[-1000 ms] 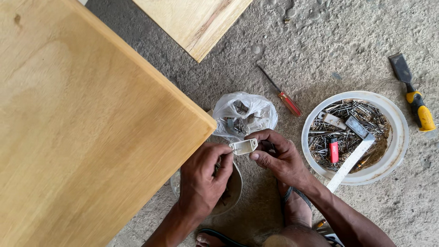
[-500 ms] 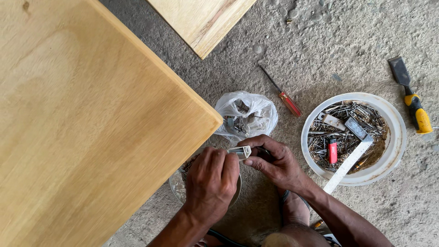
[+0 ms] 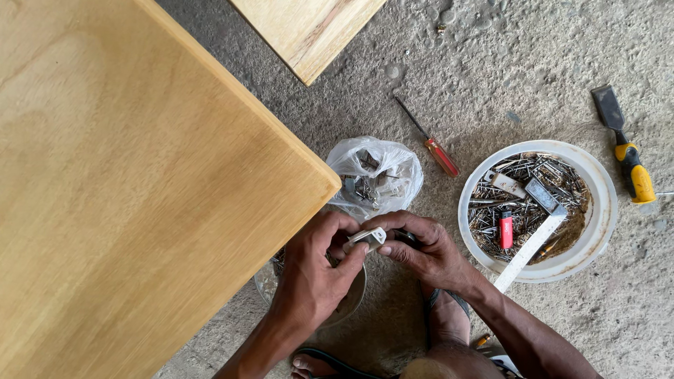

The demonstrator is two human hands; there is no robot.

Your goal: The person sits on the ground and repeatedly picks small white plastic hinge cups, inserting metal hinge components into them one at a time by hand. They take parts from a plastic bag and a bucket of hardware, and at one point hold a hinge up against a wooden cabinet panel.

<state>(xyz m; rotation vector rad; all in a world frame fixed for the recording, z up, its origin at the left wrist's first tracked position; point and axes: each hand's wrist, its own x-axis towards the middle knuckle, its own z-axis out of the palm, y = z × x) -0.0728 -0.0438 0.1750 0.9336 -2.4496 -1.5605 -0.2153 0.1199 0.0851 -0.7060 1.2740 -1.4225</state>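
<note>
I see both hands pinching one small pale metal fitting (image 3: pixel 366 237) between them, left hand (image 3: pixel 316 270) clenched on its near end, right hand (image 3: pixel 421 249) gripping the far end; it hangs just off the wooden panel (image 3: pixel 140 196) corner, at 6 o'clock of the plastic bag (image 3: pixel 375 175); I judge it early: the fitting is not yet set on the wood, and the screwdriver (image 3: pixel 432 144) lies untouched at 1 o'clock.

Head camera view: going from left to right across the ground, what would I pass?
Big wooden board → left hand → small metal piece held by both hands → right hand → red-handled screwdriver → white bowl of nails and bits → yellow-handled chisel.
</note>
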